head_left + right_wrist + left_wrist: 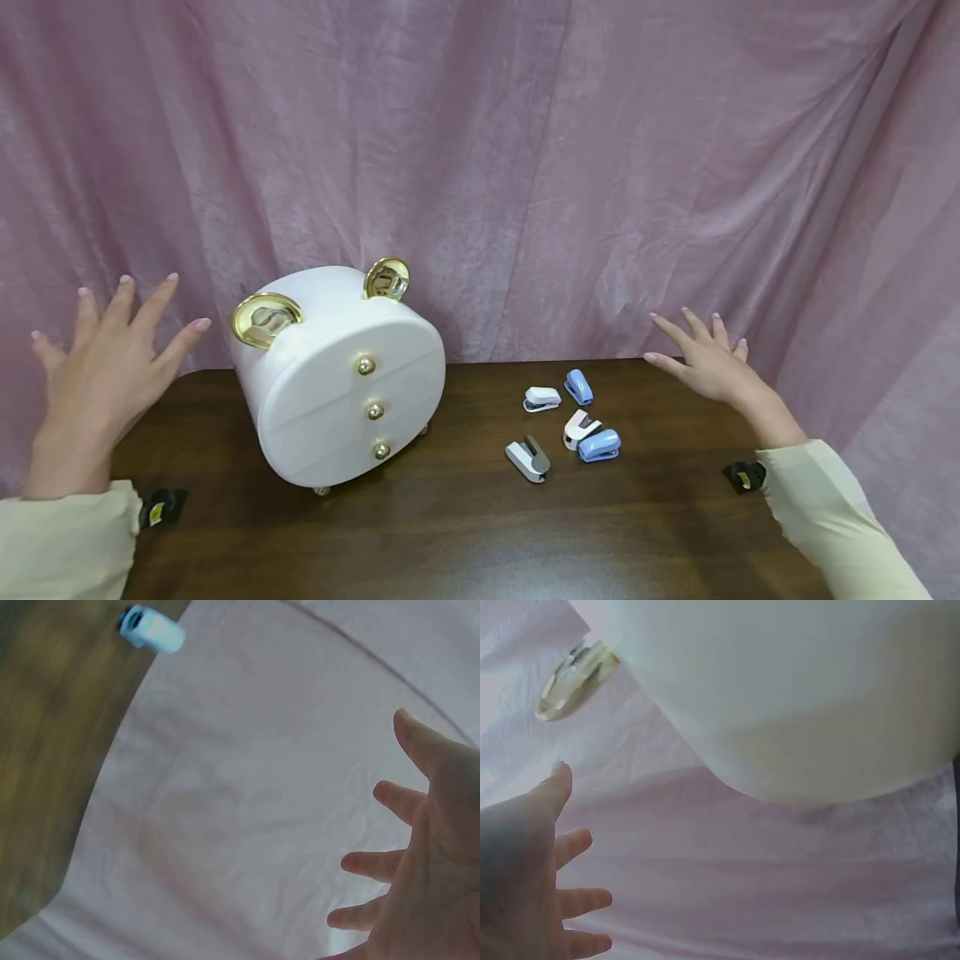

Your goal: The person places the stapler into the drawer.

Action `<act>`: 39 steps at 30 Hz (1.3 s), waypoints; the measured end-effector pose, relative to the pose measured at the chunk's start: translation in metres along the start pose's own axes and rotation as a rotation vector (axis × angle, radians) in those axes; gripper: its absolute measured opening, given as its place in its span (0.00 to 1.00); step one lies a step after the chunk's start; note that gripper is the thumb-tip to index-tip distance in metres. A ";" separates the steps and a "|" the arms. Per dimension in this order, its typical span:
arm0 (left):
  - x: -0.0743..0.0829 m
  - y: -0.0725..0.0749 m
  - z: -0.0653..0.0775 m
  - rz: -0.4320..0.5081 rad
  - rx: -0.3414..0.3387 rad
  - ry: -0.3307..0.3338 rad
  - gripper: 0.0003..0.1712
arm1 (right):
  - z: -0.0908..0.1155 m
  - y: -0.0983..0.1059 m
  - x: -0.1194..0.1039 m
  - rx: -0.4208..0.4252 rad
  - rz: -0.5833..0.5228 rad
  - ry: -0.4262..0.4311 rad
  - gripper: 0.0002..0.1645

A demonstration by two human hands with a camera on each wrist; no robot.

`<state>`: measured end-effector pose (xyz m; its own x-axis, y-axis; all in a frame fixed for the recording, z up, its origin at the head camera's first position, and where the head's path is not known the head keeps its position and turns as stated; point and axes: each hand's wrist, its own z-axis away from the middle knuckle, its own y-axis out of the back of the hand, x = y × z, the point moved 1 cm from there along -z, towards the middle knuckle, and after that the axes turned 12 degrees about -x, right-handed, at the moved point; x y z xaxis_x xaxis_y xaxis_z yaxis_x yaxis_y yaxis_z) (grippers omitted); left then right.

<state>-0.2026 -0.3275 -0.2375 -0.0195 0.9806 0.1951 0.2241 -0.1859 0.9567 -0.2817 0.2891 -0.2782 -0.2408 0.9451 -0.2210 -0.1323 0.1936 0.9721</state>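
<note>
My left hand (pixel 112 367) is raised at the left with fingers spread, holding nothing. Nearest to it stands a white oval drawer box (pixel 322 400) with gold ears and three drawers with gold knobs; its side fills much of the left wrist view. At the right my right hand (pixel 708 362) is held up, fingers apart and empty. Between the box and that hand lie several mini staplers: a white one (pixel 542 398), a blue one (pixel 578 387), a pale pink and white one (pixel 579 428), another blue one (pixel 599 446), and a white and grey one (pixel 528 459).
Everything stands on a dark brown wooden table (pixel 450 533). A pink curtain (pixel 480 167) hangs along the table's back edge and down the right side. Black wrist straps (pixel 745 477) show at the sleeves.
</note>
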 end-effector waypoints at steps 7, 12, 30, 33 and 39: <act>0.015 0.007 -0.001 0.060 0.043 -0.026 0.38 | -0.002 -0.002 -0.030 0.046 -0.027 0.090 0.41; 0.026 0.010 -0.002 0.153 0.082 -0.095 0.36 | -0.008 -0.010 -0.051 0.071 -0.046 0.185 0.39; 0.069 -0.004 -0.009 0.509 0.263 -0.256 0.32 | -0.023 -0.063 -0.124 0.012 -0.211 0.426 0.42; 0.072 -0.008 -0.012 0.549 0.252 -0.233 0.33 | -0.027 -0.072 -0.136 -0.007 -0.228 0.449 0.41; 0.075 -0.016 -0.015 0.569 0.233 -0.181 0.36 | -0.031 -0.089 -0.161 -0.030 -0.243 0.509 0.37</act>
<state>-0.2219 -0.2523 -0.2347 0.3249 0.7312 0.5998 0.3574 -0.6821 0.6379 -0.2613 0.1114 -0.3318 -0.6326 0.6263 -0.4556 -0.2675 0.3754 0.8874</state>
